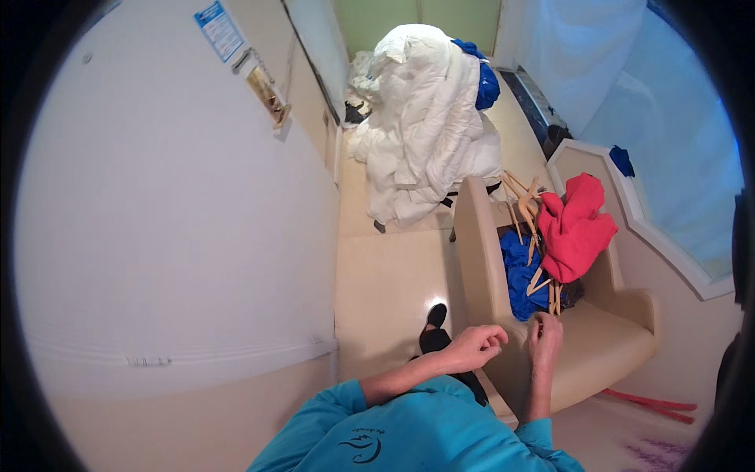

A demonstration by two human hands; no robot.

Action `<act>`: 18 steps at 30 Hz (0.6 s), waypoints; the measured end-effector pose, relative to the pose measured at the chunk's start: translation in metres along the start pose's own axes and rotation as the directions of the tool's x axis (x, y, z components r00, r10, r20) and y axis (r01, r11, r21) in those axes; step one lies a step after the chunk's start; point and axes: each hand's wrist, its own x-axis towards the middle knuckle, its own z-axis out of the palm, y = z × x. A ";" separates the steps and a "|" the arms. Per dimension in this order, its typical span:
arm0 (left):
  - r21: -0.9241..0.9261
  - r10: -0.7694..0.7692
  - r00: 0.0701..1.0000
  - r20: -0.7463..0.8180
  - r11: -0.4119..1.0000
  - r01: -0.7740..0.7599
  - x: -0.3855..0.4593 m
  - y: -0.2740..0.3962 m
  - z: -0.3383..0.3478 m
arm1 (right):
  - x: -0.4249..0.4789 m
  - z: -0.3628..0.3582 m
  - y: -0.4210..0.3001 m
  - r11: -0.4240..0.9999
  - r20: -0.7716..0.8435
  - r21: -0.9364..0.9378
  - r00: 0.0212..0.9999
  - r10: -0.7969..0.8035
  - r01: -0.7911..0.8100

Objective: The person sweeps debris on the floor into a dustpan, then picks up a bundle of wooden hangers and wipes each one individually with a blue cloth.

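Observation:
My left hand [481, 345] is held above the near arm of a beige upholstered armchair [607, 336]. Its fingers are loosely curled, apart from the thumb, and nothing shows in them. Just to the right, my right hand [546, 336] hovers over the seat's front, close to the lower ends of several wooden clothes hangers [527, 206]. Its fingers bend inward, and whether they grip anything is hard to see. On the chair, a red cloth [578, 230] lies over the hangers, with crumpled blue fabric [522, 277] beside and beneath them.
A large heap of white bedding [419, 130] covers the tiled floor [389, 271] ahead, a blue bag [487, 82] behind it. On the left is a white door [177, 206] with a brass handle [268, 97]. Red strips [655, 406] lie right of the chair.

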 end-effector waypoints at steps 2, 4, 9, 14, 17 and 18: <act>0.038 -0.008 1.000 0.013 0.999 0.007 0.015 0.002 -0.015 | 0.013 -0.001 -0.021 0.996 0.090 -0.076 0.995 -0.043 0.050; 0.021 -0.006 1.000 0.017 1.000 0.006 0.030 0.006 -0.034 | 0.025 0.023 -0.022 0.991 0.089 0.051 0.988 -0.128 0.124; 0.062 0.025 0.994 0.106 0.998 -0.032 0.087 0.008 -0.079 | 0.068 0.051 -0.067 0.960 0.199 0.279 0.977 -0.077 0.018; 0.106 -0.025 0.982 0.189 0.994 0.005 0.144 0.007 -0.117 | 0.121 0.063 -0.060 0.898 0.269 0.404 0.961 0.065 -0.174; 0.082 -0.158 0.966 0.203 0.986 0.145 0.163 0.018 -0.139 | 0.146 0.078 -0.043 0.923 0.225 0.308 0.960 0.165 -0.231; 0.077 -0.201 0.958 0.203 0.979 0.189 0.173 0.025 -0.149 | 0.155 0.084 -0.037 0.930 0.221 0.284 0.960 0.175 -0.234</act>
